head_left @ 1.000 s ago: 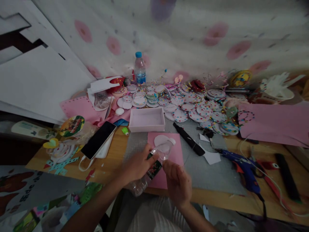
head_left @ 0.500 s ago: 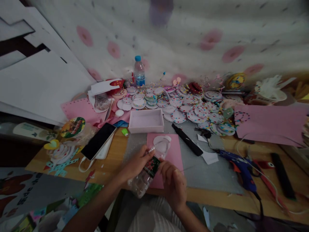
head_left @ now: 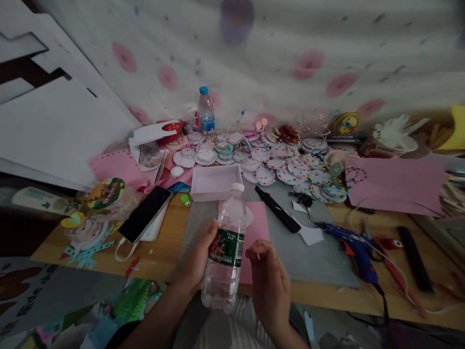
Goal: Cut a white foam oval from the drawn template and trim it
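Observation:
A clear plastic water bottle (head_left: pixel 224 283) with a dark green label and a white cap stands nearly upright in front of me, leaning a little right. My left hand (head_left: pixel 199 259) is closed around its left side. Close to the label's right edge, my right hand (head_left: pixel 271 283) is apart from the bottle, fingers curled and tips together; whether something small is between them cannot be made out. Behind the bottle lies a pink sheet (head_left: pixel 258 228) with a white paper cutout (head_left: pixel 249 217), mostly hidden. An open white box (head_left: pixel 214 182) sits just beyond.
Piles of dotted white discs (head_left: pixel 265 175) fill the table's back, near a blue-capped bottle (head_left: pixel 207 114). A black cutter-like tool (head_left: pixel 278 209), blue glue gun (head_left: pixel 348 245) and cable lie right. A phone (head_left: pixel 145 214) lies left. The table's front edge (head_left: pixel 312 300) is close to my hands.
The bottle has been raised and turned from lying tilted to nearly upright, its cap end now showing. My right hand has moved slightly right, away from the label.

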`<state>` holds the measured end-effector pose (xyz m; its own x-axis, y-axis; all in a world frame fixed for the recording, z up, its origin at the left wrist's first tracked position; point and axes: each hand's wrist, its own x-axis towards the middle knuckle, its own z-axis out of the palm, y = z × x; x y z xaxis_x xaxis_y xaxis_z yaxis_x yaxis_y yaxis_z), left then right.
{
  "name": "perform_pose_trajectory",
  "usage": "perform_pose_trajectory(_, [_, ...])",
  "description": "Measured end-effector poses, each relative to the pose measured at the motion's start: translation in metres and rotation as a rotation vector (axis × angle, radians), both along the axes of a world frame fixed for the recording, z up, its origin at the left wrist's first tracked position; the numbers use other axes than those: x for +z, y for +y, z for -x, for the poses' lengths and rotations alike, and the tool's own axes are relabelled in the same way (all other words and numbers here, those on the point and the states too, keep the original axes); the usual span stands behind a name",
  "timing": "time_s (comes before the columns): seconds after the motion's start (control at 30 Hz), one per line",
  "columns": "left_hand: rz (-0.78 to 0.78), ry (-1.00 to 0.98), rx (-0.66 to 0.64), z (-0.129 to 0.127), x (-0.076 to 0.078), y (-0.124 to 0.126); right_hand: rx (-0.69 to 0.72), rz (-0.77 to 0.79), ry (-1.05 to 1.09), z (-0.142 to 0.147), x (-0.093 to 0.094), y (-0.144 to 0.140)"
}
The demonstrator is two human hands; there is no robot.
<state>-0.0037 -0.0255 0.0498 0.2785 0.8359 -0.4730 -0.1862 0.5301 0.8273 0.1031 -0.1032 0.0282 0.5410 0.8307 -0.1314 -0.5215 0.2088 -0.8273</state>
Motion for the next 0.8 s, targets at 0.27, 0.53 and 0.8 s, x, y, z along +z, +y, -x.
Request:
perform_pose_trajectory(0.27, [0.124,-0.124,-0.06,-0.004,0.018,-0.01,0.069,-0.002,0.093,-0.002,0.014,0.006])
perform_pose_trajectory(0.53, [0.185,-0.362,-0.211,-0.003,0.011,-0.014,0.308,-0.03,0.456,-0.003,0.03,0.012])
perform_pose_trajectory(0.8, [0.236,-0.847,-0.334,-0.009,0.01,-0.018,0.409,-0.002,0.52,-0.006,0.033,0.015])
